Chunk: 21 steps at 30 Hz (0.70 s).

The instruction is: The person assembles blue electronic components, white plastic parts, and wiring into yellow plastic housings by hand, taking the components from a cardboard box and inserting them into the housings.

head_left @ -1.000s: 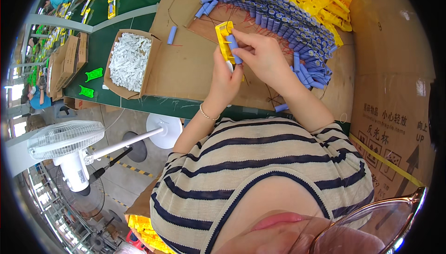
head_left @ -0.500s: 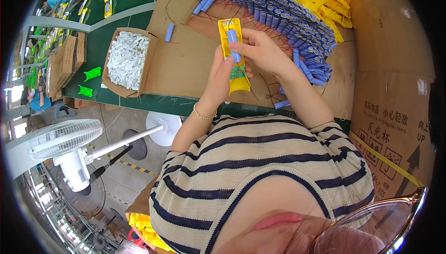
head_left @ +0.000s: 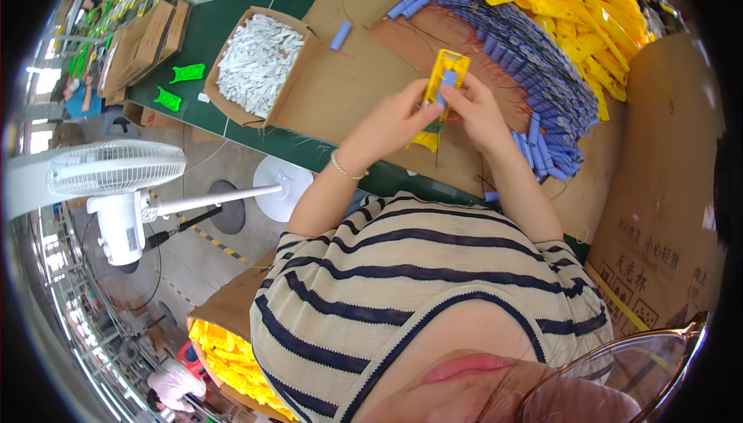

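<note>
Both my hands hold one yellow plastic housing (head_left: pixel 457 60) over the cardboard-covered table, its far end leaning slightly right. A blue cylindrical battery cell (head_left: pixel 449 79) lies inside its long cavity. Toward the near end, a green circuit board (head_left: pixel 437 124) shows partly beneath my fingers. My left hand (head_left: pixel 398 117), with a beaded bracelet at the wrist, grips the housing's left side. My right hand (head_left: pixel 480 113) closes on its right side, the thumb pressing on or right beside the cell. The fingers underneath are hidden.
Wired blue cells (head_left: pixel 534 59) stand in a curved cluster beyond my right hand, with yellow housings (head_left: pixel 596 28) piled behind. A loose cell (head_left: pixel 340 36) and a cardboard tray (head_left: pixel 304 50) of white pieces lie left. Two green parts (head_left: pixel 188 73), a white fan (head_left: pixel 116 169) and a tall carton (head_left: pixel 669 137) flank me.
The whole view has swung, so the table's things sit further right. The housing is tilted more, and both hands keep hold of it, the right thumb still at the cell.
</note>
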Motion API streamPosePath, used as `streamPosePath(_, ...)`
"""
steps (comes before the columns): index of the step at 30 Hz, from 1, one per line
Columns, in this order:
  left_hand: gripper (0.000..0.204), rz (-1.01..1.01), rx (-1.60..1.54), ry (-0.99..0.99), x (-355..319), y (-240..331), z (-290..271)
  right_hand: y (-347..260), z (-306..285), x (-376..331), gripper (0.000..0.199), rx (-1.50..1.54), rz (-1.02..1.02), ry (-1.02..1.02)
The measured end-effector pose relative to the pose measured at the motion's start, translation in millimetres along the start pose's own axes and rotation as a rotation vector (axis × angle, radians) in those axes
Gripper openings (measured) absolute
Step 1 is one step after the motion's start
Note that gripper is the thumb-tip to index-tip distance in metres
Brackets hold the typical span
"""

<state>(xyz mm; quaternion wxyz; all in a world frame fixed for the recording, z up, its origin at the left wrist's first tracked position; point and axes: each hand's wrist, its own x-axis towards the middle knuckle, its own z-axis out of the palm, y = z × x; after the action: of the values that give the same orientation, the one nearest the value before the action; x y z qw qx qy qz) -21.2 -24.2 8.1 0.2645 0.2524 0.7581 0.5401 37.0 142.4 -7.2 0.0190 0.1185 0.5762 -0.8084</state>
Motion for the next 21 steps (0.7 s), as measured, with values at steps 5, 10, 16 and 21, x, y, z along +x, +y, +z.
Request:
streamPosePath(5,0.021,0.072,0.418,0.703,20,-11,-118,-18,-16,-3,0.024,0.088,0.000,0.014)
streamPosePath(10,0.020,-0.074,0.894,0.589,42,-102,-231,-21,-3,-5,0.024,-0.005,0.025,-0.027)
streamPosePath(16,0.017,-0.187,0.819,0.407,55,-111,-230,-18,-7,-6,0.025,-0.056,0.048,-0.029)
streamPosePath(21,0.014,-0.108,0.828,0.508,45,-107,-230,-20,-18,-6,0.025,-0.072,0.047,-0.007)
